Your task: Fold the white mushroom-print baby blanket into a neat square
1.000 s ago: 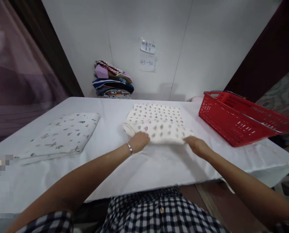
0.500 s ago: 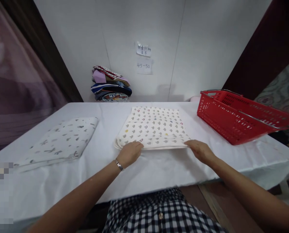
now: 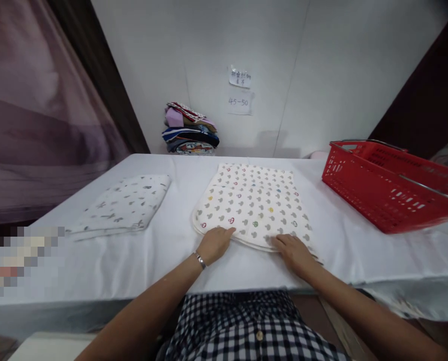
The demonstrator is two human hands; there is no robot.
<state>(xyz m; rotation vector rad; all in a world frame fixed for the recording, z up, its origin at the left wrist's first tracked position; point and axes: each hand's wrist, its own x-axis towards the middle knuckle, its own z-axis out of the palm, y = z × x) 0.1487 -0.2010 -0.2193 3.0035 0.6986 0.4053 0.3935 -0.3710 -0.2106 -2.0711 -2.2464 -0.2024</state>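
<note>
A cream cloth with small grey and coloured prints [image 3: 252, 203] lies folded flat in the middle of the white table [image 3: 179, 250]. My left hand [image 3: 215, 243] rests on its near left edge, fingers curled over the hem. At the near right edge my right hand [image 3: 292, 250] lies palm down on the cloth. Neither hand lifts the fabric.
A second folded white cloth with dark prints [image 3: 124, 205] lies at the left. A red plastic basket [image 3: 385, 188] stands at the right. A stack of folded coloured fabrics [image 3: 190, 134] sits against the back wall under two paper notes [image 3: 240, 91].
The cream cloth's near fold was laid out flat toward me. Both hands followed its near edge toward me, and the right hand slid left onto it.
</note>
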